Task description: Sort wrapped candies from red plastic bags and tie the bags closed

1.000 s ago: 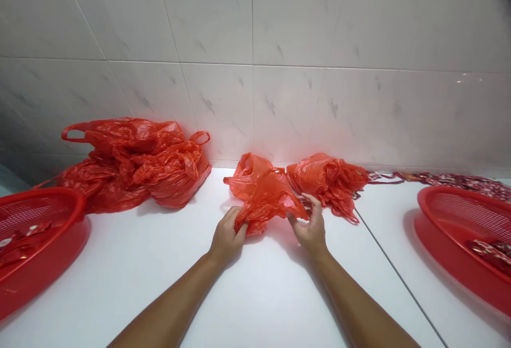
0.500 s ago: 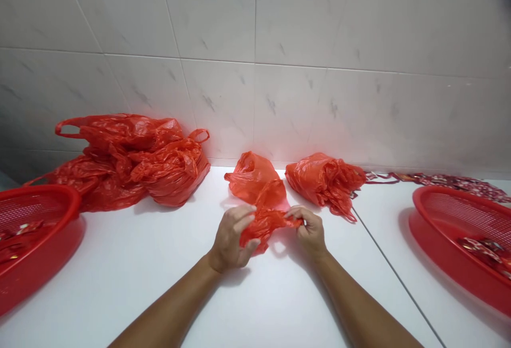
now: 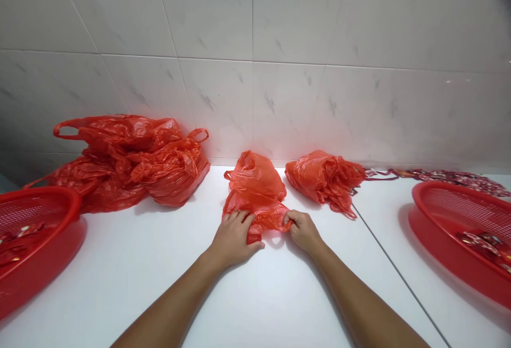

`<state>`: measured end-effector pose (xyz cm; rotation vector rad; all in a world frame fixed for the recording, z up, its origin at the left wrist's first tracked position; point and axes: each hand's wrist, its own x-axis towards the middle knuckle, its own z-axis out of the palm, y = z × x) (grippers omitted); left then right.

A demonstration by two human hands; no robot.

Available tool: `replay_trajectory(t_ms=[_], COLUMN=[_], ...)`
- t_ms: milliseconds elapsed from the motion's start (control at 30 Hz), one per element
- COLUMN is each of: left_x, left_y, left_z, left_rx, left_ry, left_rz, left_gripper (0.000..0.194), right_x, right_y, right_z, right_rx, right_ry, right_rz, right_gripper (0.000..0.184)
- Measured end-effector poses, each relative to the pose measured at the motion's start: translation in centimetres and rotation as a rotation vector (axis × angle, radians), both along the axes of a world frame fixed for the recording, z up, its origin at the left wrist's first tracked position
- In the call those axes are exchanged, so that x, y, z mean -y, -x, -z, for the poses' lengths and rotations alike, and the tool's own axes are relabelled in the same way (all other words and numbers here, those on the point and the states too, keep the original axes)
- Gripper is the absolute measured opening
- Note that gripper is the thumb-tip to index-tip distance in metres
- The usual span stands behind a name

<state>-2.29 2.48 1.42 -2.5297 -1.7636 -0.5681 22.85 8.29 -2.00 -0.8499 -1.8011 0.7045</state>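
A thin red plastic bag [image 3: 261,207] lies crumpled on the white table in front of me. My left hand [image 3: 235,236] rests flat on its left side, palm down, thumb stretched to the right. At the bag's right edge, my right hand [image 3: 302,229] pinches a twisted bit of the plastic, with the fingers closed round it. Just behind, touching or overlapping it, sits another red plastic bag [image 3: 257,173]. Whether the two are joined cannot be made out.
A heap of red plastic bags [image 3: 167,170] lies left against the tiled wall [image 3: 287,103]. A bundled red bag [image 3: 319,177] is at the back right. Red baskets [image 3: 74,204] [image 3: 423,231] with small patterned items stand at both sides. Patterned fabric pieces [image 3: 451,179] lie along the wall.
My left hand has turned from raised and half-curled to flat on the bag. The bag has been spread lower and wider on the table, while my right hand keeps its pinch.
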Motion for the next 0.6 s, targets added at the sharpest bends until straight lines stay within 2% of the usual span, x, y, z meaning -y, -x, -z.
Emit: replay_trajectory(t_ms=[100,133,200,267,333,400,467,533,600], left_x=[0.2,0.3,0.5,0.8,1.2,1.4,1.4,1.3,1.1], left_y=[-0.6,-0.9,-1.4,-1.9,-2.5,-2.9,-3.1,-3.0,-2.5], left_z=[0.2,0.2,0.2,0.1,0.0,-0.1,-0.1,-0.2,-0.4], left_rx=[-0.087,-0.098,-0.104,-0.103,-0.099,-0.103,-0.11,-0.1,-0.053], left_ry=[0.074,0.088,0.102,0.106,0.099,0.082,0.068,0.083,0.115], left_rz=[-0.117,-0.142,-0.173,-0.177,-0.148,-0.109,-0.125,-0.194,-0.25], left_gripper=[0.082,0.084,0.089,0.09,0.082,0.069,0.067,0.079,0.095], right_x=[0.1,0.4,1.6,3.3,4.8,5.5,5.2,4.2,2.8], right_y=[-0.4,-0.5,-0.1,0.9,2.5,4.2,5.0,4.9,3.9], right_z=[-0.9,-1.4,-2.6,-3.6,-4.2,-4.1,-3.5,-2.5,-1.7], right_rx=[-0.038,-0.072,-0.107,-0.043,0.094,0.258,0.437,0.574,0.64], right_ry=[-0.034,-0.118,-0.388,-0.671,-0.788,-0.739,-0.57,-0.366,-0.207], right_rz=[0.144,0.223,0.315,0.226,0.039,-0.029,0.016,0.087,0.109], right_gripper=[0.03,0.032,0.037,0.048,0.056,0.061,0.071,0.073,0.054])
